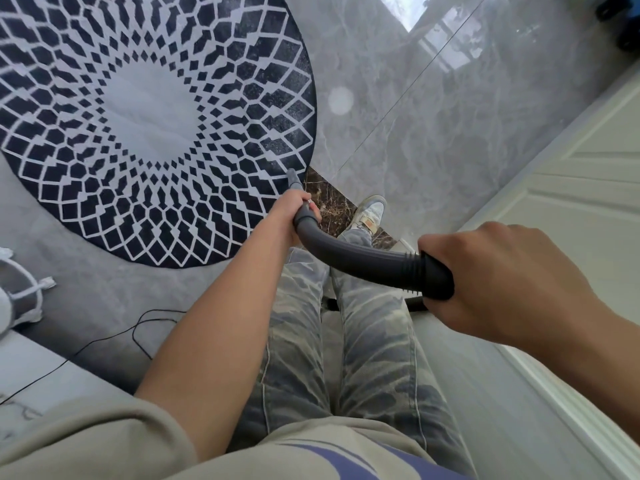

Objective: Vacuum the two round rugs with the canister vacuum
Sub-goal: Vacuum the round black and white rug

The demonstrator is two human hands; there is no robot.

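Observation:
A round rug with a dark blue and white lattice pattern and a pale centre fills the upper left of the floor. A curved dark grey vacuum handle runs between my two hands. My left hand grips its lower end, where a thin grey tube tip reaches down to the rug's near right edge. My right hand grips the ribbed upper end of the handle. The canister itself and a second rug are out of view.
Glossy grey marble tiles lie right of the rug. A white panelled door runs along the right. A thin black cord trails over a grey carpet at left, beside a white wire object. My shoe stands near the rug edge.

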